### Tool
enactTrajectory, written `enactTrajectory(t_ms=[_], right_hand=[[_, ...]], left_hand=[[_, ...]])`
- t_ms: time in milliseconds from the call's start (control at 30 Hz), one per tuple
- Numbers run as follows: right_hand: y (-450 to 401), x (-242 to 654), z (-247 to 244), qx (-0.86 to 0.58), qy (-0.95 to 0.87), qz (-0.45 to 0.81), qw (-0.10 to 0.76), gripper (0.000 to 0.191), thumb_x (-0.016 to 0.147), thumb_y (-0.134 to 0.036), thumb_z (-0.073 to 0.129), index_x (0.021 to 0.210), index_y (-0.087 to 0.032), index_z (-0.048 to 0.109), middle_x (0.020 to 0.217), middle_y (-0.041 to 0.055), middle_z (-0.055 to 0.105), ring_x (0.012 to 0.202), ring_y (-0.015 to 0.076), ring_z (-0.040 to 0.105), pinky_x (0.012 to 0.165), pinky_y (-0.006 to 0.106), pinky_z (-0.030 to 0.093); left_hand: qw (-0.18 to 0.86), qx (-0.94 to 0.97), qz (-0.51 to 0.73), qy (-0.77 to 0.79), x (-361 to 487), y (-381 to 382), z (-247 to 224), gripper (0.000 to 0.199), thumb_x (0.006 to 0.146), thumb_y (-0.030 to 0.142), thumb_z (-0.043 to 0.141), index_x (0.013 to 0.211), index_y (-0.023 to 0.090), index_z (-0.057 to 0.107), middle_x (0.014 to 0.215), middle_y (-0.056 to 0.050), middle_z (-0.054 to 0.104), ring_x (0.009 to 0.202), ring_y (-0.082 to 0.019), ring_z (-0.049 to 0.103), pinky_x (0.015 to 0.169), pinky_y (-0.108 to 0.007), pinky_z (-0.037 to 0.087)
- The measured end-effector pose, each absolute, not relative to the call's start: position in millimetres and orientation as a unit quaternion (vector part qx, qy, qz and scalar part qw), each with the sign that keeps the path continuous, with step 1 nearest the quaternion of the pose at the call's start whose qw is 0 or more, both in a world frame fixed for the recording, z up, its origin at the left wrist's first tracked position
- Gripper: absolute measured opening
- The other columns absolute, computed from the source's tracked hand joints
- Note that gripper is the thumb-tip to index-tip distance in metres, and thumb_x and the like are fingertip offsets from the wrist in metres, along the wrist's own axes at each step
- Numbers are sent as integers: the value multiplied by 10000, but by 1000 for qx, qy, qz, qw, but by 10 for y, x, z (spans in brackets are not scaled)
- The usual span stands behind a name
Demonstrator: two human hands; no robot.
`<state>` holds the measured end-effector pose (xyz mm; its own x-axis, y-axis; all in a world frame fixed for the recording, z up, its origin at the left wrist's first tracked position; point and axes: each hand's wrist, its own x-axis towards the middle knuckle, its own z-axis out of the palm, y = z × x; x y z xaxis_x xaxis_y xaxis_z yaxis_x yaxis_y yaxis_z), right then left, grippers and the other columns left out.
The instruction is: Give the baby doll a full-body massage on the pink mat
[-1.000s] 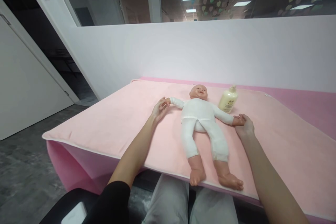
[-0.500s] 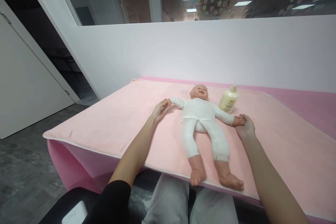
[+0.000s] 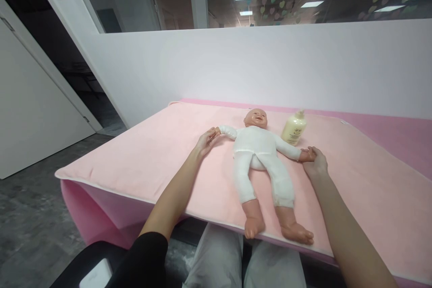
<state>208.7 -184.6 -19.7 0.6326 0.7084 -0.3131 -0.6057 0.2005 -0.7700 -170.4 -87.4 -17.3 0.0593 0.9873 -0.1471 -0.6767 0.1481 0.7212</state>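
Observation:
A baby doll with a white cloth body lies on its back on a pale pink blanket. Its head points to the wall and its bare feet reach the near edge. Both its arms are stretched out sideways. My left hand is closed on the doll's hand at the left. On the other side, my right hand grips the doll's other hand. A pale yellow pump bottle stands on the blanket just beyond the doll's arm, near my right hand but apart from it.
Behind the table rises a white wall with a window above. Darker pink cloth shows under the blanket at the back right. A white door stands at the left. Beside my left elbow, a white object rests on a black seat.

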Motion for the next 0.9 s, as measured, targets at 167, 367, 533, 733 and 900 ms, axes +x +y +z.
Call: enactTrajectory(t_ms=[167,367,533,733,900], right_hand=[[-1839,2089,-205,-465,-49,425,775,117,856,-131,445,750,-154,490,619,8,549,567,91,555,593,198,515],[-1825,2101,-208,-460,-47,426,778,121,856,-126,442,747,-153,488,630,6,549,574,90,557,601,207,517],[-1831,2097,-204,-461,-48,424,778,116,853,-126,444,748,-154,484,626,-2,543,566,85,553,602,205,511],[-1854,2081,-193,-466,-53,426,774,113,850,-136,447,745,-157,484,629,12,556,579,96,561,600,211,516],[-1845,2087,-200,-465,-51,425,775,113,848,-130,439,747,-160,482,633,7,555,572,93,558,598,207,521]], left_hand=[[690,259,601,309,-1712,-859,-192,303,782,-6,592,1063,107,596,940,-62,687,799,-113,688,764,-193,594],[692,245,600,319,-1708,-934,-120,379,702,-47,537,1042,103,611,929,-62,688,764,-122,681,756,-214,601],[692,254,593,323,-1704,-976,-86,445,662,-40,517,1066,131,590,883,-48,677,731,-116,672,700,-205,595],[680,272,593,335,-1678,-984,-77,481,613,-69,539,1036,159,559,862,-9,647,713,-86,655,666,-163,569],[676,268,591,348,-1672,-951,-101,575,525,-103,439,1028,150,558,845,-17,644,695,-95,645,646,-168,560]])
